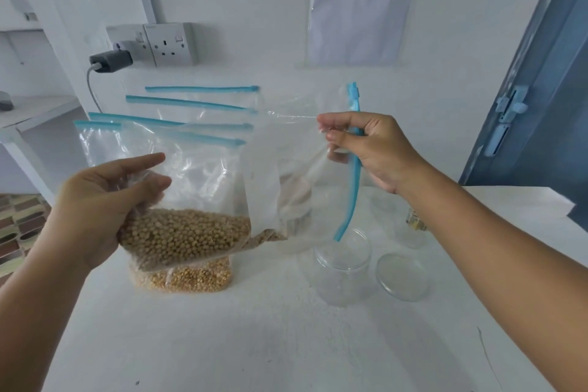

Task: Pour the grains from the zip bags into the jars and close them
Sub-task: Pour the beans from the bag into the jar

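- The white table (254,344) carries everything; its near edge lies out of view, and its far edge meets the white wall.
- The left hand (105,200) is closed in a grip on the lower corner of the held zip bag (203,194), fingers curled round the plastic beside the tan grains (184,235); the forefinger points out straight; the bag hangs above the table, tilted, with the grains heaped in its low corner.
- The right hand (369,149) has a pinching grip on the bag's mouth, thumb and fingers on the clear plastic and the blue zip strip (354,169); the strip runs upright through the grip and the mouth is pulled wide.
- An open clear jar (342,267) stands upright below the strip's lower end; a clear lid (402,277) lies flat just beside it, toward the right edge.
- A bag of yellow kernels (184,280) stands on the table under the held bag.
- More zip bags (197,102) stand behind, toward the far edge.
- A wall socket (168,44) with a dark plug (109,62) is on the wall beyond; a printed sheet (359,3) hangs to its right.
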Motion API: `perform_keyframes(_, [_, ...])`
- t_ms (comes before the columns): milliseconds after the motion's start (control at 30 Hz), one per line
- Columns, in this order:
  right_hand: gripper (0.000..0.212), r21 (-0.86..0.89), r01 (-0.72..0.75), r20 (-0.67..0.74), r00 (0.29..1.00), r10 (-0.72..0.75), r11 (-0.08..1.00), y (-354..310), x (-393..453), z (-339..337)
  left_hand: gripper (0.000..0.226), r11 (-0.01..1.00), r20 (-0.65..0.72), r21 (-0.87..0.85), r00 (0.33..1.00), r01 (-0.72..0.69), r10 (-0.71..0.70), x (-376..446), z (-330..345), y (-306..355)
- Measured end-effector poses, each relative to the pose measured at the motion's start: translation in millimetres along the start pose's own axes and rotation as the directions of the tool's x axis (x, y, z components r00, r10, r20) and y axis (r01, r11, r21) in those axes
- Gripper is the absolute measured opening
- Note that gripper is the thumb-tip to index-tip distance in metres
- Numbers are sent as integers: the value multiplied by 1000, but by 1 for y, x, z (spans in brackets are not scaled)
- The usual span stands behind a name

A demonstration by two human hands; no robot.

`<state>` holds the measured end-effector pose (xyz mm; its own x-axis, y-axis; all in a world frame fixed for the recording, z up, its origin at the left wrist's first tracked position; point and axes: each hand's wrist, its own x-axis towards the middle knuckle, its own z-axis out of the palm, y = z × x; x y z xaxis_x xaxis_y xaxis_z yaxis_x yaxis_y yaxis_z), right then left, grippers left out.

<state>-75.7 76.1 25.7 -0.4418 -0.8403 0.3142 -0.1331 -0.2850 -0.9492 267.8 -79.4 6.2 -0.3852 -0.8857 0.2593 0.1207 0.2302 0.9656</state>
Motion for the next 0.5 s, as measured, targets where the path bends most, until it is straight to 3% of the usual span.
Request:
perform_keyframes(100, [25, 17, -21, -14, 1000, 22, 1000, 2, -3, -4, 31, 999, 3, -9, 999, 41, -41, 1, 10, 5])
perform_keyframes(300, [24, 30, -22, 12, 1000, 22, 999, 0, -3, -1, 28, 989, -9, 27, 990, 142, -142, 7, 4, 17])
perform_keyframes(500, [24, 59, -53, -17, 998, 54, 997, 10, -7, -7, 28, 987, 13, 89, 990, 135, -137, 15, 9, 29])
